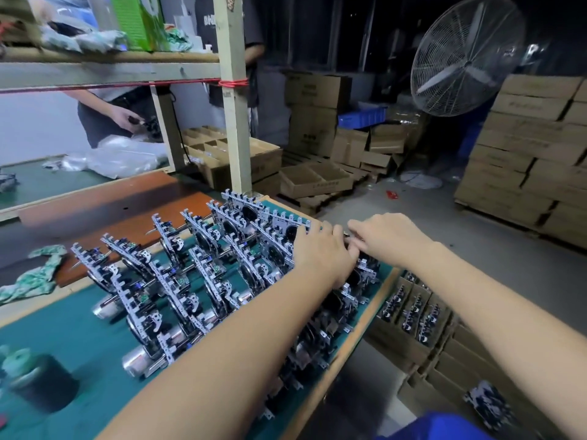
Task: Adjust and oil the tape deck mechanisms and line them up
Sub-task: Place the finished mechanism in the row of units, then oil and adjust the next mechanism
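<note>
Decks point(203, 281) stand in rows on green mat point(73, 331), last row at right bench edge point(365, 322); left hand point(320, 249) lies on far-right deck, fingers straight; right hand point(386, 236) pinches something small, unclear what; bare floor point(422, 236) beyond edge.

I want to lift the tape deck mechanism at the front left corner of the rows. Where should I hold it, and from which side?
Probably pinch the tape deck mechanism by its toothed white top edge, coming from above: it stands on edge with neighbours close behind, so only the top is free.
</note>
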Demonstrator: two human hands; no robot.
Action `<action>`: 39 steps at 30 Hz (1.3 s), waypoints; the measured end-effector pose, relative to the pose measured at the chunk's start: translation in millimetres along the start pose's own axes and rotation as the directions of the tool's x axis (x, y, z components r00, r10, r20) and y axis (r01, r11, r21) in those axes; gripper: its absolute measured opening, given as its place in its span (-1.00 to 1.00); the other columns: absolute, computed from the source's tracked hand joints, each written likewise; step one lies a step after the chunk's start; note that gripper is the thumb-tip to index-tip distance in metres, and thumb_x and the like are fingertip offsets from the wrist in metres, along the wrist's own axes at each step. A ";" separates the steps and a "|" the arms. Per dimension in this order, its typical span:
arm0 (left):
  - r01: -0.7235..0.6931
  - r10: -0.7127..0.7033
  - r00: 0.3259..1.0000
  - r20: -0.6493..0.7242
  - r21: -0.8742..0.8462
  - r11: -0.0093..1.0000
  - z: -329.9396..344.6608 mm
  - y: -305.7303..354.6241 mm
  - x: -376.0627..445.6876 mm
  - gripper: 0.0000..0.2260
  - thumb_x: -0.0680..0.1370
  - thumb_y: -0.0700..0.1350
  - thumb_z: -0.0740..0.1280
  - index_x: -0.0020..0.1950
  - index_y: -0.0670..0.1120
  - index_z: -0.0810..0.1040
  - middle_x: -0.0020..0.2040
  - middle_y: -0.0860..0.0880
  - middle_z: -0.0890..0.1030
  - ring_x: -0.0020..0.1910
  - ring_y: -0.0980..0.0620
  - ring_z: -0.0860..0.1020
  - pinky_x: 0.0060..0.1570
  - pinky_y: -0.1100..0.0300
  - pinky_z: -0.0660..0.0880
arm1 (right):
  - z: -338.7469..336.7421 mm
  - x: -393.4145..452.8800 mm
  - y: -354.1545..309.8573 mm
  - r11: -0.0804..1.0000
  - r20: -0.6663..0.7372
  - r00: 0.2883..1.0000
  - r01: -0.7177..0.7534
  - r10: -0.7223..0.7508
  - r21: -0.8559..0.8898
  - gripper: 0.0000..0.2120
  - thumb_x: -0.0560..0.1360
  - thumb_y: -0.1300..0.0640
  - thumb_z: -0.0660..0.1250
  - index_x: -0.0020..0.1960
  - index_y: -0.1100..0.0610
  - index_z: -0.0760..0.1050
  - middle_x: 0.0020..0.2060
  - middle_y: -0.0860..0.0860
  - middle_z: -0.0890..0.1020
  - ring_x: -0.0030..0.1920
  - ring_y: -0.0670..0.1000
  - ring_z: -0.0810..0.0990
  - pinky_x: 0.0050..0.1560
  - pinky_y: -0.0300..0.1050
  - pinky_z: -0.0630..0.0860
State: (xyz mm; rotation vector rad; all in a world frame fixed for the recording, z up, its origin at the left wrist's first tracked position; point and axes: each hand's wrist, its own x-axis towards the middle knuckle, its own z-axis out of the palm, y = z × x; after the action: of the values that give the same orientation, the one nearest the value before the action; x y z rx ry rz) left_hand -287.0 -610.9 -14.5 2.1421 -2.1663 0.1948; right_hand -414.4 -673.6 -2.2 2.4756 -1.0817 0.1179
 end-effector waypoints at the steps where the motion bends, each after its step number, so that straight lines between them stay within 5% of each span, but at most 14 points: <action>1: -0.012 0.014 0.998 0.053 -0.049 0.999 -2.7 -3.2 0.0 -0.56 0.65 0.08 -0.08 0.42 -0.13 0.24 0.46 -0.13 0.28 0.41 -0.12 0.21 0.28 -0.03 0.20 | -5.7 -0.5 -1.9 0.997 -0.006 1.000 0.001 -0.002 -0.081 -0.71 0.60 -0.15 0.06 0.07 0.06 0.33 -0.04 0.00 0.58 0.00 0.09 0.57 -0.25 -0.12 0.30; 4: -0.049 0.073 0.992 0.104 -0.225 0.973 -20.0 -14.3 -8.3 -0.54 0.65 0.12 -0.01 0.46 -0.11 0.24 0.47 -0.12 0.26 0.43 -0.10 0.22 0.32 -0.04 0.22 | -32.6 -5.7 -12.4 0.997 -0.028 0.999 -0.018 0.016 -0.069 -0.68 0.56 -0.13 0.17 0.20 0.04 0.30 0.10 -0.04 0.51 0.14 0.02 0.48 -0.19 -0.13 0.35; 8: -0.153 0.121 0.984 -0.133 -0.267 0.952 -56.0 -48.0 -59.5 -0.66 0.59 0.08 0.15 0.26 -0.05 0.47 0.18 -0.04 0.52 0.21 -0.03 0.42 0.14 0.05 0.39 | -81.4 -20.5 -51.3 0.987 -0.116 0.993 0.010 0.009 0.163 -0.87 0.54 -0.08 0.19 0.00 -0.04 0.34 -0.09 -0.13 0.50 0.01 -0.04 0.47 -0.26 -0.13 0.30; 11: -0.186 0.104 0.946 -0.306 -0.252 0.950 -75.2 -88.1 -135.2 -0.78 0.51 0.13 0.26 -0.02 0.02 0.55 -0.12 0.10 0.49 -0.05 0.08 0.43 -0.11 0.17 0.36 | -120.7 -40.2 -101.7 0.906 -0.142 0.989 0.087 -0.030 0.414 -0.90 0.50 -0.12 0.20 -0.12 -0.11 0.36 -0.28 -0.18 0.50 -0.21 -0.10 0.47 -0.34 -0.14 0.30; 15: -0.024 -0.098 0.931 -0.352 -0.326 0.945 -80.1 -136.2 -254.7 -0.82 0.43 0.19 0.22 -0.23 0.10 0.43 -0.28 0.18 0.44 -0.22 0.23 0.36 -0.24 0.34 0.28 | -152.5 -69.1 -199.8 0.735 -0.234 0.950 0.309 -0.207 0.604 -0.80 0.51 -0.18 0.14 -0.15 -0.08 0.40 -0.35 -0.17 0.53 -0.31 -0.12 0.50 -0.32 -0.11 0.43; 18: 0.226 -0.326 0.907 -0.267 -0.344 0.911 -68.7 -170.0 -334.7 -0.89 0.36 0.16 0.20 -0.26 0.17 0.35 -0.33 0.23 0.42 -0.26 0.30 0.32 -0.27 0.33 0.30 | -160.0 -76.9 -283.9 0.585 -0.301 0.874 0.480 -0.381 0.654 -0.75 0.52 -0.16 0.05 -0.06 -0.04 0.40 -0.20 -0.10 0.57 -0.15 -0.03 0.54 -0.20 -0.03 0.47; 22: 0.549 -0.624 0.772 -0.119 -0.369 0.750 -51.0 -211.2 -429.6 -0.86 0.38 0.18 0.23 -0.31 0.23 0.30 -0.27 0.24 0.49 -0.21 0.25 0.42 -0.23 0.33 0.34 | -164.7 -74.4 -391.0 0.397 -0.336 0.740 0.620 -0.582 0.677 -0.83 0.60 -0.07 0.07 0.07 -0.02 0.34 -0.02 -0.07 0.55 0.04 0.02 0.51 -0.03 0.00 0.44; 28: 0.830 -0.865 0.497 -0.072 -0.253 0.497 -54.6 -245.0 -556.7 -0.76 0.50 0.03 0.35 -0.27 0.25 0.34 -0.21 0.26 0.51 -0.18 0.29 0.44 -0.17 0.30 0.37 | -182.7 -73.9 -517.0 0.197 -0.357 0.522 0.736 -0.775 0.648 -0.82 0.59 0.02 0.12 0.10 0.08 0.39 0.03 0.02 0.55 0.07 0.07 0.50 0.00 0.01 0.45; 32: 0.918 -0.916 0.393 -0.076 -0.019 0.395 -69.0 -250.5 -619.5 -0.86 0.50 0.03 0.39 0.04 0.15 0.53 0.01 0.15 0.55 0.08 0.11 0.51 0.04 0.19 0.42 | -200.8 -89.4 -583.7 0.037 -0.400 0.374 0.767 -0.837 0.641 -0.83 0.58 0.05 0.17 0.12 0.09 0.41 0.05 0.05 0.53 0.12 0.07 0.46 0.03 -0.02 0.40; 36: 0.935 -0.924 0.327 -0.197 0.211 0.286 -91.9 -260.7 -668.2 -0.49 0.05 -0.17 0.69 -0.05 -0.21 0.65 -0.07 -0.24 0.63 -0.15 -0.26 0.64 -0.30 -0.11 0.59 | -229.0 -106.7 -642.8 -0.119 -0.498 0.276 0.773 -0.822 0.624 -0.77 0.55 0.11 0.23 0.19 0.12 0.41 0.11 0.08 0.49 0.17 0.09 0.41 0.07 0.03 0.39; 39: 0.947 -0.961 0.178 -0.214 0.303 0.108 -105.5 -270.8 -706.2 -0.45 0.08 -0.14 0.68 0.00 -0.25 0.61 -0.08 -0.26 0.60 -0.16 -0.29 0.61 -0.31 -0.09 0.53 | -254.5 -118.2 -679.8 -0.194 -0.574 0.241 0.781 -0.783 0.594 -0.71 0.54 0.16 0.26 0.24 0.17 0.38 0.12 0.13 0.48 0.16 0.14 0.41 0.05 0.07 0.43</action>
State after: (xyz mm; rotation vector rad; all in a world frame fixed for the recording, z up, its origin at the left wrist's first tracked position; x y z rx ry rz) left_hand -9.7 100.7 -10.2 3.2435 -0.2204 0.4592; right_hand 14.7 -77.7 -42.6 3.4341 1.2172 0.2822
